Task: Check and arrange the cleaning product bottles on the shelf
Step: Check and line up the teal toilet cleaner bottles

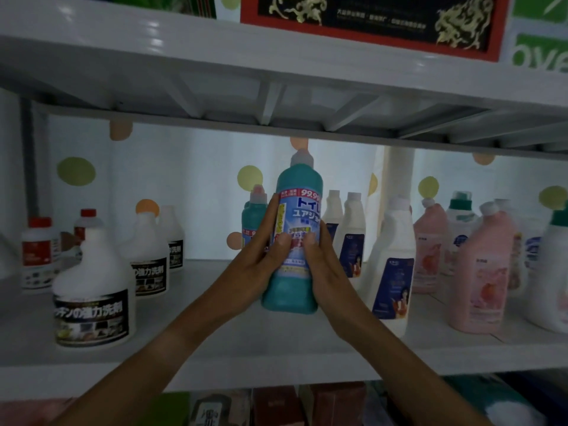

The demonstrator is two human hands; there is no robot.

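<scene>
A teal bottle (299, 192) with a grey cap and a blue-white label is held upright just above the white shelf (276, 342), at the middle. My left hand (261, 259) grips its left side, and my right hand (322, 262) grips its right side, both thumbs pressed on the label. A second teal bottle (253, 216) stands behind it to the left, partly hidden by my left hand.
White bottles with black labels (92, 290) and red-capped bottles (40, 250) stand at the left. To the right stand white bottles with blue labels (390, 265), pink bottles (482, 272) and green-capped white ones (461, 216). An upper shelf (276, 96) hangs close overhead. Boxes fill the shelf below.
</scene>
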